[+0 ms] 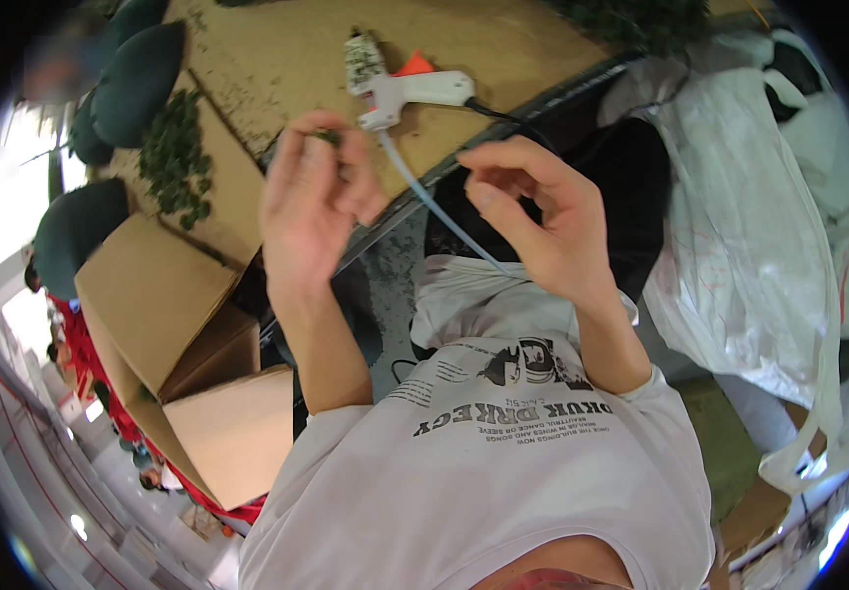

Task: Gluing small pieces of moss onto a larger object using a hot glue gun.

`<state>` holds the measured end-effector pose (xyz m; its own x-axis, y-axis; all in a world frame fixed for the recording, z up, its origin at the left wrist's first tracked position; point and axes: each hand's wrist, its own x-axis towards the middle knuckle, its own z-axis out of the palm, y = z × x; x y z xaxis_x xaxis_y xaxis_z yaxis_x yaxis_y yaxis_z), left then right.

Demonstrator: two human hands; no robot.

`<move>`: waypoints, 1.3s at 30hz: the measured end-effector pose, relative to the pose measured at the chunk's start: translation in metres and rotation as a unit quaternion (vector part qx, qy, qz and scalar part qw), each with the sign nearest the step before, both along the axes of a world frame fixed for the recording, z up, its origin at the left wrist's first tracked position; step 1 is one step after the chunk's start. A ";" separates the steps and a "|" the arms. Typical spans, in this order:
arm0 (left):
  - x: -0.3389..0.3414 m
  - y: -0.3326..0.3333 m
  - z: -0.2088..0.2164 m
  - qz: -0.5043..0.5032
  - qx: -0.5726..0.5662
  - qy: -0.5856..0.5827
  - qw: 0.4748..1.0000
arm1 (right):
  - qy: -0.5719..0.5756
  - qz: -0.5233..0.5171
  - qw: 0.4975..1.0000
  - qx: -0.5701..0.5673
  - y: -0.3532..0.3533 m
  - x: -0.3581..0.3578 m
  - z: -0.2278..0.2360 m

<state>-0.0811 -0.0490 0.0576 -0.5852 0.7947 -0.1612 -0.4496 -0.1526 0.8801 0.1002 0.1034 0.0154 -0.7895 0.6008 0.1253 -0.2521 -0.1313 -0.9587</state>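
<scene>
My left hand (pixel 314 192) is raised over the table's near edge, slightly blurred, its fingertips pinched on a small dark green leafy piece (pixel 326 136). To its right, my right hand (pixel 544 216) is curled loosely, with a gap between thumb and fingers and nothing visible in it. Just beyond both hands, a white hot glue gun (pixel 422 90) with an orange trigger lies on the tan tabletop (pixel 503 49). Green bits cover its front end. A long translucent glue stick (pixel 434 206) sticks out from its rear toward my lap.
An open cardboard box (pixel 154 305) stands at the left. Green foliage (pixel 174 162) lies on the table near dark green rounded shapes (pixel 139 84), with more foliage (pixel 636 22) at the far right. A black cord (pixel 508 116) trails from the gun. Large white plastic bags (pixel 739 226) fill the right side.
</scene>
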 end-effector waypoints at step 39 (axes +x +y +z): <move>0.086 0.101 -0.012 -0.112 -0.113 0.439 0.885 | 0.020 -0.185 0.972 -0.142 0.023 0.035 -0.005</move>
<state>0.0046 0.0519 0.0454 -0.3961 0.9118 0.1082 0.4244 0.0773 0.9022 0.1354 0.1263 0.0102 -0.5114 0.8572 -0.0608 -0.3693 -0.2831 -0.8851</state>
